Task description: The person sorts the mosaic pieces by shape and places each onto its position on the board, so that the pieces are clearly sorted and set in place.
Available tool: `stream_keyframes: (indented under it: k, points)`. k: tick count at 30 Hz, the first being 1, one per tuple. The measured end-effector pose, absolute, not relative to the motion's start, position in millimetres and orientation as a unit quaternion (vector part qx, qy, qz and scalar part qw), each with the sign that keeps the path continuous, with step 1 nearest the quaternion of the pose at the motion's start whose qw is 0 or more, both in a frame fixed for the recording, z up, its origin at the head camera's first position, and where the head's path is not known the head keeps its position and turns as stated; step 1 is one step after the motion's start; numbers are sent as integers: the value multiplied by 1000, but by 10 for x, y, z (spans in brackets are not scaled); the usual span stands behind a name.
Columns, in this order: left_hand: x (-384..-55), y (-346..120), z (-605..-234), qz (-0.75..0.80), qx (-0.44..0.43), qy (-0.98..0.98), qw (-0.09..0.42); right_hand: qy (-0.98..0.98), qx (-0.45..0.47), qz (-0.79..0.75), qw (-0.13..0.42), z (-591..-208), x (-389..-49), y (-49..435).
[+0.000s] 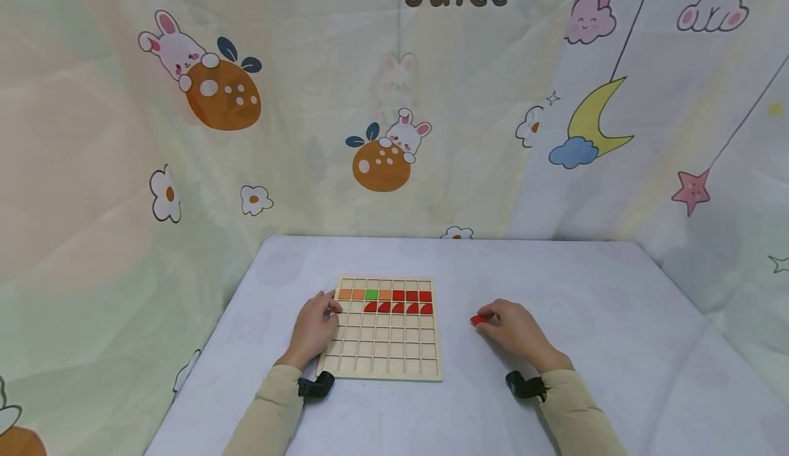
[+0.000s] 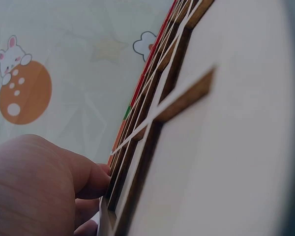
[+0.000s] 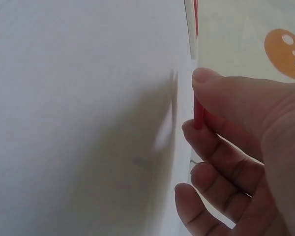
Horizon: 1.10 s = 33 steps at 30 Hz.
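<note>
A wooden grid board [image 1: 390, 350] lies flat on the white table, left of centre in the head view. One row near its top holds orange tiles [image 1: 351, 294], a green tile [image 1: 371, 295] and red square tiles [image 1: 411, 296]. Below them, red curved-edge tiles [image 1: 397, 308] fill the right part of the following row. My left hand [image 1: 313, 327] grips the board's left edge with bent fingers. To the right of the board, my right hand [image 1: 516, 329] pinches a small red tile [image 3: 198, 115] between thumb and finger; its outline is mostly hidden.
The white table [image 1: 616, 346] extends around the board and right hand. A printed cloth wall [image 1: 308, 100] rises behind the table. Black straps with cameras [image 1: 316, 385] sit on both wrists, below the hands in the head view.
</note>
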<state>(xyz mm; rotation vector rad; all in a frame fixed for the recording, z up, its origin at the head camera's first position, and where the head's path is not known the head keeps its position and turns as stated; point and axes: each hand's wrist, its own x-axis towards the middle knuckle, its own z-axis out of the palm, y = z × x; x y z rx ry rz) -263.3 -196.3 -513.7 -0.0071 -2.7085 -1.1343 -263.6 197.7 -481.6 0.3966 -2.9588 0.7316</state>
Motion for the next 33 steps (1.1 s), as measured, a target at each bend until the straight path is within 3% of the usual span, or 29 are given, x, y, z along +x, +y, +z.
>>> stream_keyframes:
  k: [33]
  points:
    - [-2629,-1960,-5136,-377,2,-921,99,-956,165,240,42,-4721,-2828,1412]
